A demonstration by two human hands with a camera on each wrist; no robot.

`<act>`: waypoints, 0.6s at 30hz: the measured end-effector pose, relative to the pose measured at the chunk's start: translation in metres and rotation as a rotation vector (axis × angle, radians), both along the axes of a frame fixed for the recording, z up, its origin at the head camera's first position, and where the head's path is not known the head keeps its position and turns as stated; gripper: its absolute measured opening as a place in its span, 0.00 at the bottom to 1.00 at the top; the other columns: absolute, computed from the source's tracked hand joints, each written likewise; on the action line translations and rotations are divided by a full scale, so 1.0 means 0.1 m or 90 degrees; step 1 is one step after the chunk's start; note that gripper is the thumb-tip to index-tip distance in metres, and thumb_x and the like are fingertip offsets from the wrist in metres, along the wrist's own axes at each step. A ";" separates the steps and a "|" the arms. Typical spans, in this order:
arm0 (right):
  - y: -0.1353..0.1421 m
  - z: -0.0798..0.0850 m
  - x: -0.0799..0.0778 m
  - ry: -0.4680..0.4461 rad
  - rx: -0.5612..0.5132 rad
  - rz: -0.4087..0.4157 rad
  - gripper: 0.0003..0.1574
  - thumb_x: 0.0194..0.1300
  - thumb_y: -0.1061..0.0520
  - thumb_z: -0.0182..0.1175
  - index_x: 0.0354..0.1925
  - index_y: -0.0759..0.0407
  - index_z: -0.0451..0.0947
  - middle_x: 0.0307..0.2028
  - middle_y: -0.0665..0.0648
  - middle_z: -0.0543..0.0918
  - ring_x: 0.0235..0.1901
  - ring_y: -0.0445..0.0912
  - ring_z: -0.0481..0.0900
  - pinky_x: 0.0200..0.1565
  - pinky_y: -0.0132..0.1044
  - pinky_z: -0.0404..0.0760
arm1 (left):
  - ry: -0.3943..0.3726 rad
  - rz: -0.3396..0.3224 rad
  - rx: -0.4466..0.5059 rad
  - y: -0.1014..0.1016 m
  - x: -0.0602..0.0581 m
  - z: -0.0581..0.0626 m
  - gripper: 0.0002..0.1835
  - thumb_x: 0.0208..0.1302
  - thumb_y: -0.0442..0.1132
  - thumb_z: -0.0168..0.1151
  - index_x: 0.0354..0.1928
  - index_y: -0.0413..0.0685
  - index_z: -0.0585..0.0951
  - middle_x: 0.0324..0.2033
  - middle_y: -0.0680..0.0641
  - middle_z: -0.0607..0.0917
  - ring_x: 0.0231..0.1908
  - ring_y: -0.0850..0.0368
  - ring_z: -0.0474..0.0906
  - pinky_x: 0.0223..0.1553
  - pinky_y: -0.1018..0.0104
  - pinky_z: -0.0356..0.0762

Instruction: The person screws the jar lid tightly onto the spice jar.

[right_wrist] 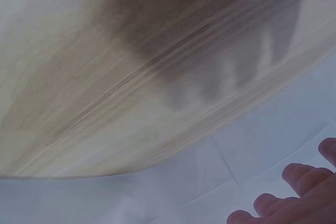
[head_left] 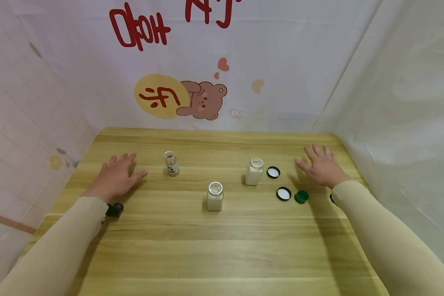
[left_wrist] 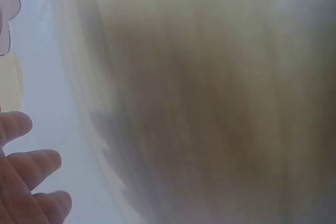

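In the head view my left hand (head_left: 114, 177) is held over the left side of the table, fingers spread and holding nothing. Nearest to it stands a small glass jar (head_left: 172, 164) with a printed label and no lid. My right hand (head_left: 321, 167) is over the right side, also spread and holding nothing. Left of it lie two black lids (head_left: 274, 172) with white insides and a green cap (head_left: 301, 196). Two uncapped square jars of white contents stand upright: one jar (head_left: 253, 172) beside the lids, another jar (head_left: 215, 197) near the middle. The wrist views show only fingers (left_wrist: 39, 163) above wood.
The wooden table (head_left: 214, 250) has rounded far corners. White sheeting (head_left: 292, 49) with a printed bear and red lettering hangs behind it, and more sheeting closes off both sides. A black wrist strap (head_left: 114, 210) shows at the left cuff.
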State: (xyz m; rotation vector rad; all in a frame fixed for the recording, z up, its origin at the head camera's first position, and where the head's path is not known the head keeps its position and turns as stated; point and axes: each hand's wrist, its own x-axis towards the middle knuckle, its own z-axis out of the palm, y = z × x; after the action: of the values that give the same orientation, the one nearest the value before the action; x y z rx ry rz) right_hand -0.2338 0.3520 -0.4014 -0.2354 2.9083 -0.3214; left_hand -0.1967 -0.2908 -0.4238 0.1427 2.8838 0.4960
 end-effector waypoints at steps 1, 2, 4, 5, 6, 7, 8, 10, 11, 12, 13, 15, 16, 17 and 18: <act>0.00 -0.01 0.00 0.000 0.001 0.001 0.56 0.81 0.27 0.41 0.85 0.62 0.40 0.82 0.78 0.37 0.78 0.81 0.26 0.73 0.80 0.31 | 0.002 -0.002 0.003 0.01 0.01 0.00 0.53 0.76 0.72 0.48 0.84 0.40 0.48 0.81 0.25 0.48 0.78 0.17 0.35 0.75 0.21 0.33; 0.00 -0.02 0.00 0.000 0.002 0.004 0.56 0.81 0.27 0.41 0.85 0.62 0.40 0.82 0.78 0.37 0.78 0.81 0.26 0.73 0.80 0.31 | 0.005 -0.004 0.009 0.02 0.02 0.01 0.52 0.76 0.71 0.49 0.84 0.39 0.49 0.81 0.25 0.49 0.79 0.17 0.36 0.75 0.22 0.33; 0.00 -0.03 0.01 -0.001 0.004 0.009 0.56 0.81 0.27 0.41 0.85 0.63 0.41 0.82 0.78 0.36 0.77 0.81 0.26 0.73 0.80 0.32 | 0.012 -0.011 0.019 0.04 0.05 0.03 0.52 0.77 0.70 0.50 0.84 0.39 0.50 0.81 0.26 0.51 0.79 0.19 0.37 0.76 0.23 0.34; 0.01 -0.04 0.01 0.000 0.008 0.010 0.56 0.81 0.27 0.41 0.85 0.63 0.42 0.82 0.78 0.37 0.78 0.81 0.27 0.73 0.80 0.32 | 0.019 -0.015 0.024 0.06 0.07 0.04 0.51 0.77 0.69 0.50 0.84 0.39 0.51 0.81 0.27 0.52 0.79 0.20 0.38 0.77 0.24 0.35; 0.01 -0.04 0.01 0.002 0.009 0.011 0.56 0.81 0.27 0.41 0.85 0.63 0.43 0.82 0.78 0.37 0.78 0.81 0.28 0.73 0.80 0.33 | 0.026 -0.017 0.031 0.08 0.09 0.04 0.51 0.77 0.69 0.51 0.84 0.39 0.52 0.81 0.27 0.53 0.80 0.21 0.39 0.77 0.25 0.36; 0.00 -0.03 0.02 0.002 0.009 0.012 0.55 0.81 0.28 0.41 0.85 0.63 0.43 0.82 0.78 0.38 0.78 0.82 0.28 0.74 0.79 0.34 | 0.034 -0.019 0.039 0.10 0.10 0.05 0.50 0.77 0.68 0.52 0.83 0.39 0.53 0.81 0.28 0.55 0.80 0.21 0.40 0.78 0.26 0.38; 0.00 -0.03 0.03 0.003 0.008 0.014 0.55 0.81 0.28 0.42 0.84 0.64 0.43 0.82 0.78 0.38 0.78 0.82 0.29 0.74 0.79 0.34 | 0.043 -0.020 0.048 0.11 0.12 0.06 0.49 0.77 0.67 0.53 0.83 0.40 0.54 0.81 0.29 0.56 0.80 0.22 0.41 0.78 0.26 0.39; 0.00 -0.01 0.04 0.006 0.005 0.016 0.55 0.82 0.28 0.42 0.84 0.64 0.44 0.82 0.78 0.39 0.78 0.82 0.31 0.74 0.79 0.35 | 0.056 -0.025 0.061 0.15 0.16 0.08 0.48 0.76 0.67 0.55 0.83 0.41 0.56 0.81 0.30 0.58 0.81 0.24 0.43 0.77 0.25 0.44; -0.01 -0.01 0.05 0.006 0.005 0.017 0.55 0.82 0.29 0.43 0.84 0.64 0.44 0.82 0.78 0.39 0.78 0.82 0.32 0.74 0.79 0.36 | 0.060 -0.026 0.069 0.16 0.18 0.08 0.47 0.76 0.67 0.55 0.83 0.42 0.57 0.80 0.30 0.59 0.81 0.24 0.44 0.76 0.25 0.46; -0.01 0.00 0.06 0.006 0.002 0.019 0.55 0.82 0.29 0.43 0.84 0.64 0.44 0.82 0.78 0.39 0.78 0.82 0.32 0.74 0.79 0.36 | 0.061 -0.028 0.078 0.17 0.21 0.08 0.47 0.76 0.66 0.57 0.82 0.43 0.58 0.80 0.31 0.59 0.81 0.25 0.45 0.76 0.25 0.48; -0.01 0.00 0.06 0.006 0.002 0.022 0.54 0.82 0.29 0.43 0.84 0.64 0.44 0.82 0.78 0.39 0.78 0.82 0.33 0.74 0.78 0.36 | 0.062 -0.031 0.083 0.19 0.23 0.08 0.46 0.76 0.66 0.57 0.82 0.44 0.59 0.80 0.31 0.60 0.81 0.25 0.46 0.75 0.24 0.49; -0.02 0.00 0.07 0.005 0.003 0.027 0.54 0.82 0.29 0.43 0.84 0.63 0.44 0.82 0.78 0.39 0.78 0.81 0.34 0.75 0.78 0.37 | 0.062 -0.040 0.088 0.22 0.28 0.08 0.45 0.75 0.65 0.59 0.82 0.45 0.61 0.80 0.30 0.61 0.80 0.26 0.49 0.74 0.24 0.53; -0.02 0.00 0.07 0.003 0.004 0.029 0.54 0.82 0.29 0.43 0.85 0.63 0.44 0.82 0.77 0.39 0.78 0.81 0.34 0.75 0.77 0.37 | 0.063 -0.045 0.091 0.24 0.30 0.08 0.44 0.75 0.64 0.59 0.81 0.46 0.62 0.79 0.30 0.61 0.80 0.26 0.51 0.74 0.25 0.55; -0.03 -0.01 0.07 0.002 0.004 0.031 0.54 0.82 0.29 0.43 0.85 0.63 0.44 0.82 0.78 0.39 0.79 0.81 0.34 0.75 0.77 0.36 | 0.067 -0.052 0.092 0.26 0.33 0.08 0.43 0.75 0.64 0.60 0.81 0.46 0.63 0.79 0.30 0.62 0.79 0.26 0.52 0.73 0.25 0.56; -0.04 -0.01 0.07 0.000 0.002 0.033 0.54 0.82 0.29 0.44 0.85 0.63 0.44 0.82 0.78 0.40 0.79 0.81 0.34 0.75 0.77 0.36 | 0.070 -0.059 0.091 0.29 0.35 0.08 0.42 0.75 0.63 0.60 0.80 0.46 0.65 0.79 0.29 0.63 0.79 0.26 0.54 0.73 0.26 0.58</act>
State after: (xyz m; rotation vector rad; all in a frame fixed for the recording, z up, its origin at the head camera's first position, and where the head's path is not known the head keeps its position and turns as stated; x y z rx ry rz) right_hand -0.2270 0.3483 -0.4027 -0.3094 2.8971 -0.3084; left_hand -0.1613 -0.2622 -0.4158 0.3349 2.9296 0.6976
